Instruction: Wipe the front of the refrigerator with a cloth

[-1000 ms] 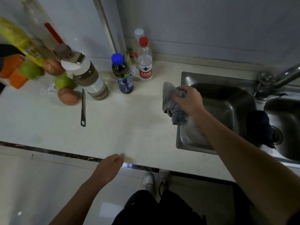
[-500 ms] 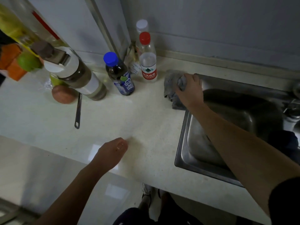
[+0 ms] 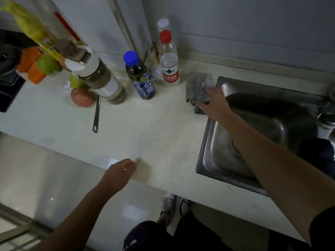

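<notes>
The grey cloth point(image 3: 198, 86) lies crumpled on the pale countertop point(image 3: 145, 134), just left of the steel sink's back corner. My right hand point(image 3: 214, 102) rests flat on the cloth's right side with fingers spread and loose, reaching over the sink rim. At the counter's front edge my left hand point(image 3: 120, 172) hovers with its fingers curled in and nothing in it. I cannot pick out the refrigerator's front for certain in this view.
Behind the cloth stand a red-capped water bottle point(image 3: 169, 69) and a blue-capped dark bottle point(image 3: 140, 78). A tall flask point(image 3: 97, 78), fruit point(image 3: 81, 96) and a metal utensil point(image 3: 97, 115) sit further left. The sink point(image 3: 272, 127) is on the right, with a dark cloth point(image 3: 316, 151) on its divider.
My right hand carried the cloth from above the sink to the counter's back and set it down, then loosened its fingers. My left hand stayed near the counter's front edge.
</notes>
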